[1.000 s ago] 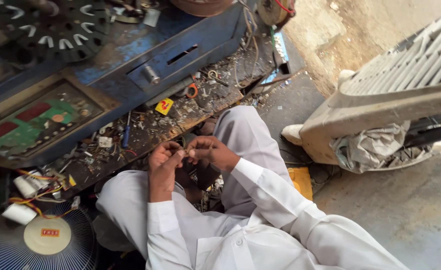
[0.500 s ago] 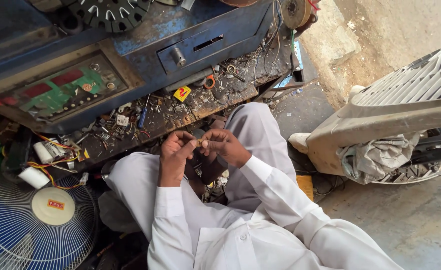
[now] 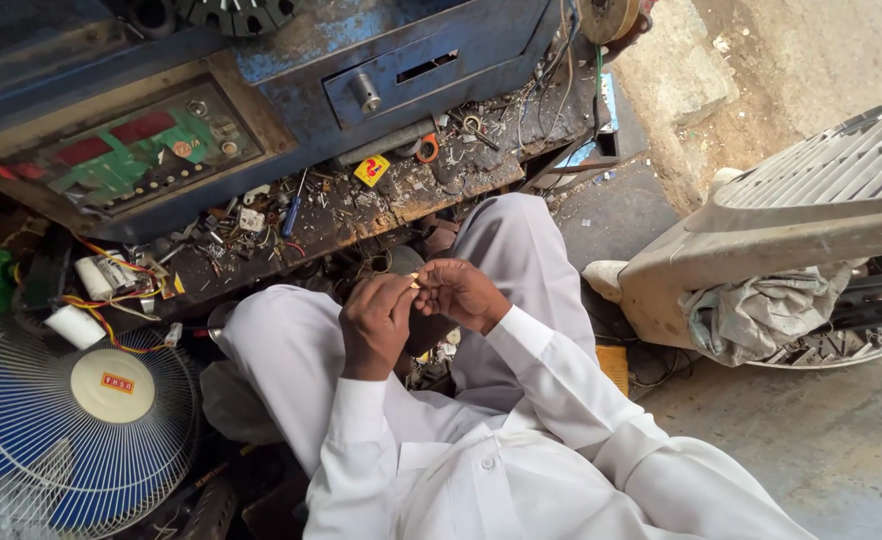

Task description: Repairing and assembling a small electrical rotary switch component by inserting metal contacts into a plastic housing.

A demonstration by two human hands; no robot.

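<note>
1. White cotton sleeves lead down to our two hands, which meet above our lap, between our raised knees.
2. Our left hand (image 3: 376,318) is curled closed, its fingertips pinching a tiny pale yellowish part (image 3: 415,282); the part is too small for us to tell what it is.
3. Our right hand (image 3: 461,293) is also curled, its fingers touching the same small part from the other side, so the part sits between both sets of fingertips.
4. Just beyond the hands runs a dirty, cluttered wooden counter (image 3: 421,195), strewn with wires, screws and scraps.
5. On that counter we see a small yellow square tag with a red mark (image 3: 372,170), an orange ring (image 3: 428,150) near it, and a blue-handled screwdriver (image 3: 290,212) further left.
6. Behind the counter stands a worn blue metal cabinet with a round knob on its drawer (image 3: 366,92).
7. To the cabinet's left lies a green circuit board with red display strips in a wooden frame (image 3: 131,150).
8. A blue fan grille with a cream round hub (image 3: 51,440) lies at our lower left, near our left knee.
9. At our right, well apart from the hands, a beige plastic casing with louvred slats (image 3: 791,235) rests on the concrete floor, with a crumpled grey cloth (image 3: 761,315) under it.
</note>
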